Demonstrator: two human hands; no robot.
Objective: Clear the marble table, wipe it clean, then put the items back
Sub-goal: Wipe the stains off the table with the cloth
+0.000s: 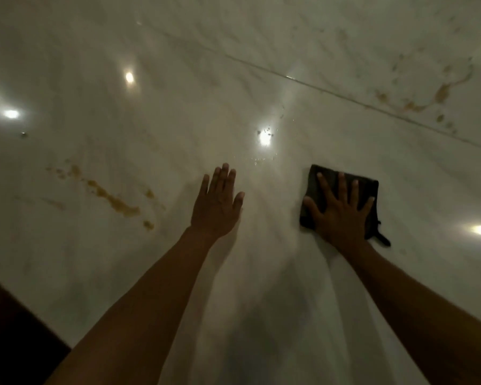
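Note:
The white marble table (pixel 150 259) fills the view, glossy with lamp reflections. My right hand (pixel 340 212) lies flat with spread fingers on a dark folded cloth (pixel 314 179), pressing it to the marble right of centre. My left hand (pixel 218 204) rests flat on the bare marble beside it, fingers straight and together, holding nothing. Small water droplets (pixel 261 159) glint just beyond my hands.
A brown streaky stain (pixel 114 201) marks the marble at the left. Another brown stain (pixel 439 95) lies far right beyond a seam line (pixel 345 94) that crosses the slab. The table's dark edge (pixel 14 323) shows at the lower left.

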